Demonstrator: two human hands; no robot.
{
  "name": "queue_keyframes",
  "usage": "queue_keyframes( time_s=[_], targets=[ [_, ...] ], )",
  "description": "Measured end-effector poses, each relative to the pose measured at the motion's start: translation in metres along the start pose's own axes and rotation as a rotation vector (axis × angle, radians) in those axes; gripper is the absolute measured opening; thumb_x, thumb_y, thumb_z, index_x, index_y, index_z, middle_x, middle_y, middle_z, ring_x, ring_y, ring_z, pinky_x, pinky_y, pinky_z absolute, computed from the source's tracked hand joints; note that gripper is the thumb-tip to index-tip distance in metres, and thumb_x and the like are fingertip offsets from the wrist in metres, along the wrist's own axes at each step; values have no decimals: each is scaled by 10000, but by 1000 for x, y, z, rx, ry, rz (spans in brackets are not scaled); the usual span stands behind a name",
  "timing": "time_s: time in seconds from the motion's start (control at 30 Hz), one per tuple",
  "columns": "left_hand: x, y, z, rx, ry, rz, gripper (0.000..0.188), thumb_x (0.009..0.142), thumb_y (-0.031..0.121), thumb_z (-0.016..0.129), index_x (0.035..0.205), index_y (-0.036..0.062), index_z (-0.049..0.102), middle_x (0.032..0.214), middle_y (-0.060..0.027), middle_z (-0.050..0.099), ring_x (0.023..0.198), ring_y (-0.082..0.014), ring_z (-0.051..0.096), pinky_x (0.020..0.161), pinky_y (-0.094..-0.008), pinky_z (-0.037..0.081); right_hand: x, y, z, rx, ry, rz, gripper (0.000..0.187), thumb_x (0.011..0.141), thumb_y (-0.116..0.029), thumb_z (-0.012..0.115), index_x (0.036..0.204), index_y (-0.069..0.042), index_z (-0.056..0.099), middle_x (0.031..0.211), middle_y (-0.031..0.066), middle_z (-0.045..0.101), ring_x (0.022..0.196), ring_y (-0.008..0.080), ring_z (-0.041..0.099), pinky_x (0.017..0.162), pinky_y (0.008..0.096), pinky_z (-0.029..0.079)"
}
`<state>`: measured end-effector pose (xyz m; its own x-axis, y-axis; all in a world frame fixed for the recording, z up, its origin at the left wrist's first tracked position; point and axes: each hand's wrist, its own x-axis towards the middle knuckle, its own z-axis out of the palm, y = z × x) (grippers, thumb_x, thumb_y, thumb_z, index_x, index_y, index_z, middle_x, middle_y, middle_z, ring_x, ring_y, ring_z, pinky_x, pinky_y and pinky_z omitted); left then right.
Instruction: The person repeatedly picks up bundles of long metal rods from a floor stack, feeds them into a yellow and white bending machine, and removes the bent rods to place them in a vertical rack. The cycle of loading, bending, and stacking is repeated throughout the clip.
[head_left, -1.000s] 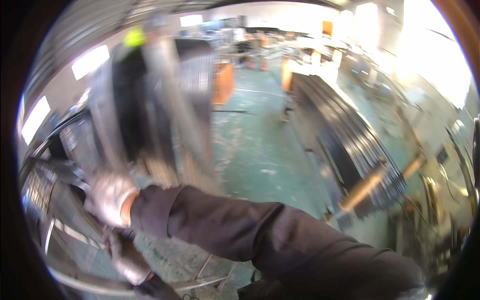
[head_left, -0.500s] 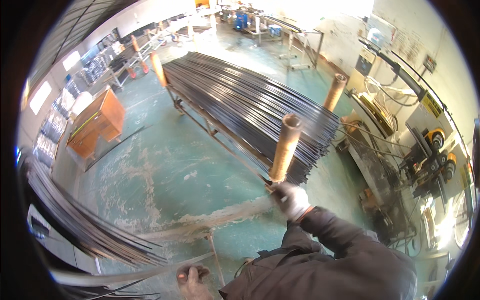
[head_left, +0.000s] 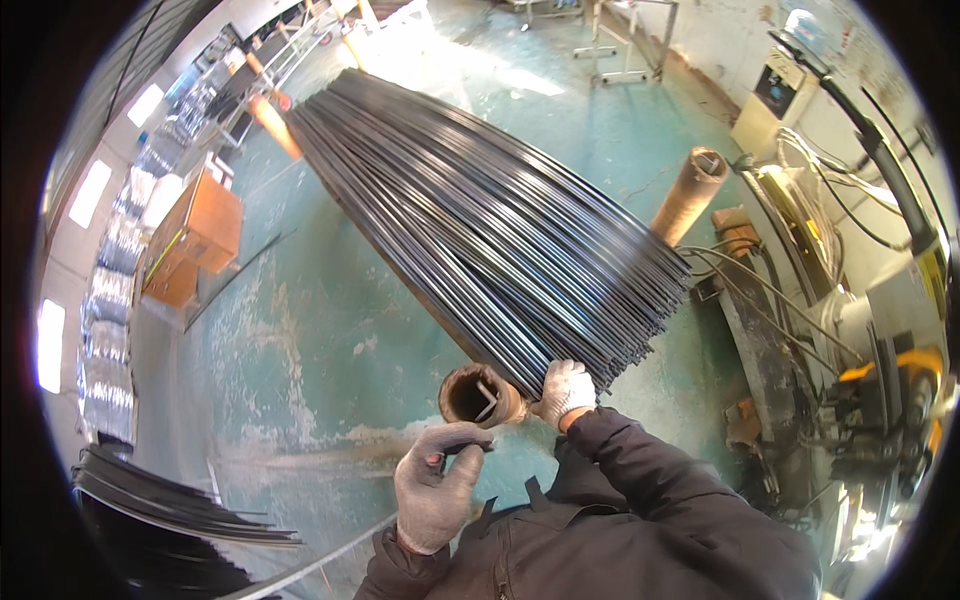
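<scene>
Holding the hands apart. Resting the right hand (head_left: 567, 388), in a white knit work glove, on the near left corner of a broad layer of long, slender black metal rods (head_left: 470, 200); not showing clearly whether clamping on rod ends or only pressing. Curling the left hand (head_left: 437, 488), in a greyish knit glove, half open with nothing visible inside, just short of a brown, hollow cardboard-like tube (head_left: 508, 402). Stretching away ahead of both hands: the rods, already massed side by side, seemingly well advanced as a pile. Remaining unsettled: several crossing at a slant, near ends standing staggered to the right of the right hand, none lifted clear. Beyond those ends, rising: a second brown tube (head_left: 690, 195). Lying left of the left hand: a dark bundle of thin strips (head_left: 170, 500).
</scene>
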<state>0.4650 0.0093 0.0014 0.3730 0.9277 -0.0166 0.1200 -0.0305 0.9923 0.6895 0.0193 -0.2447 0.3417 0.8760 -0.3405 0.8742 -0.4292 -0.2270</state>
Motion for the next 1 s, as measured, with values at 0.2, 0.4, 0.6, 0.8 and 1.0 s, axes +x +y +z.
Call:
queue_keyframes(
  time_s=[0.2,0.4,0.6,0.8,1.0],
  targets=[
    [44,15,38,-26,237,-118,201,1035,-88,626,1207,-27,709,1103,-126,794,948,-165,750,882,-314,612,33,31,-30,165,-252,-154,424,912,-365,830,1128,0,814,1093,254,831,1050,415,820,920,495,657],
    [65,23,72,-88,130,-57,204,1034,-122,595,1188,-43,703,1091,-131,775,970,-165,737,903,-323,615,43,50,-70,225,-363,-133,459,945,-440,836,1133,-21,838,1158,252,825,1128,411,801,985,495,634],
    [60,15,90,56,-345,-9,149,1040,-37,754,1187,-9,760,1084,-41,774,929,-85,682,835,-278,596,33,60,-88,347,-357,-60,579,944,-538,888,1096,16,810,1017,221,828,965,355,824,885,459,649],
    [58,-52,98,-105,-417,-425,187,1092,122,699,1220,-7,742,1077,-77,807,962,-129,764,871,-313,637,21,72,-104,721,-425,169,458,1009,-417,877,950,21,756,800,128,797,694,234,781,675,389,634],
    [61,-125,113,-476,-309,-648,218,1151,208,659,1236,9,683,1098,-119,803,942,-212,777,859,-394,658,-29,78,-131,238,-153,100,499,1045,-473,779,1159,11,814,1109,303,813,1086,488,787,957,542,617]
  ],
)
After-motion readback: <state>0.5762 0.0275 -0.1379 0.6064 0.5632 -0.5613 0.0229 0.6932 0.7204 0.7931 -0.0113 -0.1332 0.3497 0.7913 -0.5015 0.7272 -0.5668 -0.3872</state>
